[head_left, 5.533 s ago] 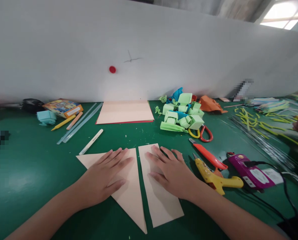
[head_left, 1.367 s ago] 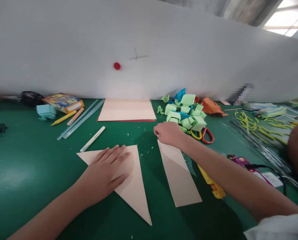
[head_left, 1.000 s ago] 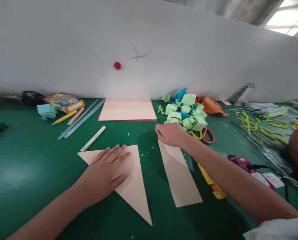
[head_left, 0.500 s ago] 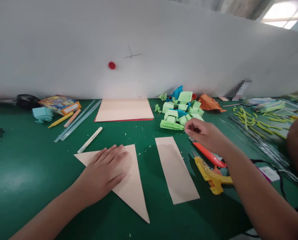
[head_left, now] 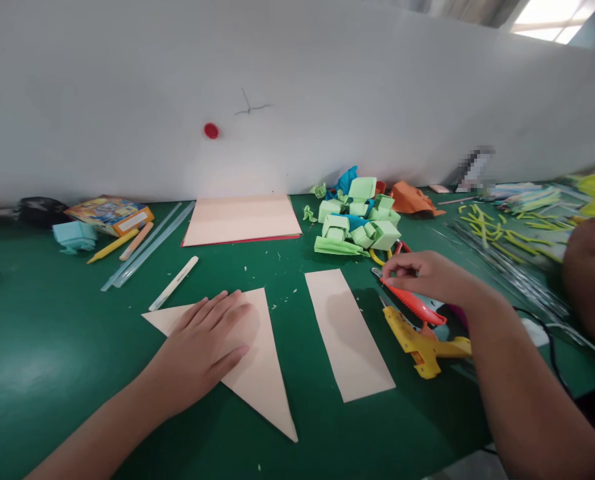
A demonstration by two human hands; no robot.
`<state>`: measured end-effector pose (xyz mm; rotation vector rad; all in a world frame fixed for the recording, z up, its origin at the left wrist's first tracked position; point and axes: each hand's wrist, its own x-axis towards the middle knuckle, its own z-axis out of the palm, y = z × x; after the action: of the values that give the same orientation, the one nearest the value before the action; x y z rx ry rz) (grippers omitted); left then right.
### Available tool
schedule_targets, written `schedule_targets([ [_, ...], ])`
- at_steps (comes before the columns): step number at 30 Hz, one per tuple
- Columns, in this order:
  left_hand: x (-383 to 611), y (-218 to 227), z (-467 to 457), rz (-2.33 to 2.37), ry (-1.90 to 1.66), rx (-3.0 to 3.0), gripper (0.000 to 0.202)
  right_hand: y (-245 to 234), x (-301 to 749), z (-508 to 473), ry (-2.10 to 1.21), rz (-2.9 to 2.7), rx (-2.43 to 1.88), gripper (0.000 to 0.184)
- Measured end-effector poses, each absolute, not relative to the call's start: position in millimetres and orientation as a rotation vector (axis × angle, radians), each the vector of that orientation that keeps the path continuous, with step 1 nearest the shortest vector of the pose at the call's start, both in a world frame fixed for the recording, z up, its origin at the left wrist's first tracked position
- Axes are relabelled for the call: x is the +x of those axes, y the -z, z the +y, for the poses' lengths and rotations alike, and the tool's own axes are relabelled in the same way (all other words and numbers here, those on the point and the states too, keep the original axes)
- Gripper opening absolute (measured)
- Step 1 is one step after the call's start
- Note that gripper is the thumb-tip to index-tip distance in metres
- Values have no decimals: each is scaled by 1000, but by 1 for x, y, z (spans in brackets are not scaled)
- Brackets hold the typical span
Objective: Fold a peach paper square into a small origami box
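My left hand lies flat with its fingers stretched out on a folded peach paper triangle, pressing it against the green tabletop. A cut peach paper strip lies to its right. My right hand hovers at the front end of an orange-red utility knife, fingers curled together with nothing visible in them. Whether the fingertips touch the knife I cannot tell. Just below the knife rests a yellow glue gun. Yellow-handled scissors lie partly hidden beyond my right fingertips.
Folded green paper pieces and crumpled orange paper sit by the wall. A peach paper stack, a white pen-like stick, clear glue sticks and a colourful box stand left. Another person's hand is at right.
My right hand has moved away from the green paper pieces, down and right to the utility knife, uncovering the scissors handle. My left hand stays on the triangle. The view has shifted slightly.
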<state>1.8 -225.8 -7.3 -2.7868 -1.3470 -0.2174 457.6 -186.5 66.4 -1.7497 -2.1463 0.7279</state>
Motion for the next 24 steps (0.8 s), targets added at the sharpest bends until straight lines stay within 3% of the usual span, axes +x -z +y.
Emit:
schedule_targets([
  [24, 2, 8, -223, -1323, 249, -2815, 61, -73, 454, -186, -885, -2377, -1893, 18],
])
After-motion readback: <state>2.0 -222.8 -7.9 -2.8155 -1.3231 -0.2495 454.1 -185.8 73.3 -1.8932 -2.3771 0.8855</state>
